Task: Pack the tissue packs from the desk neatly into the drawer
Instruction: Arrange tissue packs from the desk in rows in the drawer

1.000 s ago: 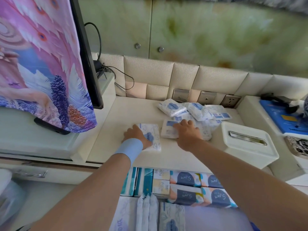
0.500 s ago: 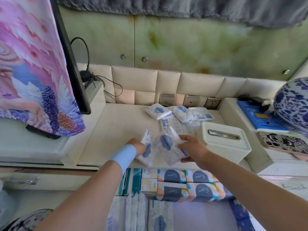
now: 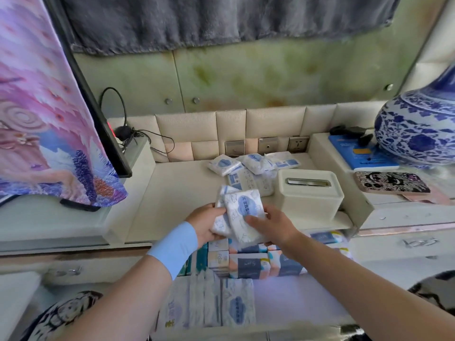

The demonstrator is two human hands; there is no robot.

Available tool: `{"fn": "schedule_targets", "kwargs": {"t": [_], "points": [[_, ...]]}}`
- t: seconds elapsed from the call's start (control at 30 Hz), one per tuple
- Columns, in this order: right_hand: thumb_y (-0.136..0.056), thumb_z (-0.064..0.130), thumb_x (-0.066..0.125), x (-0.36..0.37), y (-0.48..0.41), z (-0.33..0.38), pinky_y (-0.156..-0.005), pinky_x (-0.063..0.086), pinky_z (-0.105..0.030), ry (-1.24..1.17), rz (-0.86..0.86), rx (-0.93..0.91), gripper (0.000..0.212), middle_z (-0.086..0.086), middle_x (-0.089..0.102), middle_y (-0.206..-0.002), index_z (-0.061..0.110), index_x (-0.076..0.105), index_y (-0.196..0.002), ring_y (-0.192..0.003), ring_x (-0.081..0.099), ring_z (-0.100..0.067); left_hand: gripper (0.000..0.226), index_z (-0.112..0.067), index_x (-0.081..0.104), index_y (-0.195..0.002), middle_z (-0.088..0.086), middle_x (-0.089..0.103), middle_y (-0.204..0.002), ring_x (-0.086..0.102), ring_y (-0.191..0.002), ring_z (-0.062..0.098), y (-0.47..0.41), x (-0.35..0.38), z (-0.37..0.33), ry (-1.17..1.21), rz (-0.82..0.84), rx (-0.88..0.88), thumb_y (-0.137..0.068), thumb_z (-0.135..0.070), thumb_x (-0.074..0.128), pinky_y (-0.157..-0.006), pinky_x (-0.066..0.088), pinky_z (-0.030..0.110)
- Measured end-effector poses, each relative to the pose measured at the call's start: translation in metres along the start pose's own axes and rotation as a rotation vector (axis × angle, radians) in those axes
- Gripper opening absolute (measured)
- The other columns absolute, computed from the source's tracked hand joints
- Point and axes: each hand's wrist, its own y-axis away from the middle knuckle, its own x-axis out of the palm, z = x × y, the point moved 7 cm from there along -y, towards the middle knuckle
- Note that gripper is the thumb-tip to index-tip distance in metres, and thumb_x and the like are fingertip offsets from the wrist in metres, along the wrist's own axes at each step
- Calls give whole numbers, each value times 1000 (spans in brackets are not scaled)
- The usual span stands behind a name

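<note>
Holding two white plastic tissue packs (image 3: pixel 242 217) with blue oval labels, one overlapping the other, a person's two hands hover above the front edge of the cream tabletop (image 3: pixel 177 193). The left hand (image 3: pixel 206 223) curls around the rear pack; the right hand (image 3: pixel 273 227) pinches the front one, thumb on its face. At least four more piled packs (image 3: pixel 246 179) lie at the tabletop's back. One open drawer (image 3: pixel 295 294) below holds further packs, too overlapped to count.

Left hand (image 3: pixel 205 223) and right hand (image 3: pixel 275 226) grip two tissue packs (image 3: pixel 242 215) together above table (image 3: pixel 177 193) near edge; open drawer (image 3: pixel 295 299) below holds packed rows.
</note>
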Motion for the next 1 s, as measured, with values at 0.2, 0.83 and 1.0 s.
{"fn": "schedule_targets", "kwargs": {"t": [0.2, 0.83, 1.0], "points": [[-75, 32, 82, -8, 16, 28, -63, 46, -21, 738, 100, -257, 35, 8, 67, -91, 24, 67, -105, -81, 62, -15, 17, -13, 62, -111, 13, 68, -99, 67, -88, 30, 20, -30, 0, -374, -256, 74, -95, -15, 55, -73, 59, 40], [-89, 51, 60, 13, 51, -60, -92, 52, -56, -72, 40, 502, 60, -11, 58, -114, 13, 44, -133, -104, 60, -35, 40, -21, 57, -109, 4, 64, -100, 66, -91, 23, 19, 41, 57, -740, 30, 98, -71, -22, 69, -69, 61, 42], [-47, 60, 84, 24, 49, -86, -77, 53, -52, -175, 163, 467, 90, -8, 71, -114, 27, 51, -124, -105, 66, -34, 68, -24, 54, -127, -2, 69, -112, 67, -104, 15, 20, 75, 93, -730, 357, 52, -65, -26, 83, -93, 55, 37]]}}
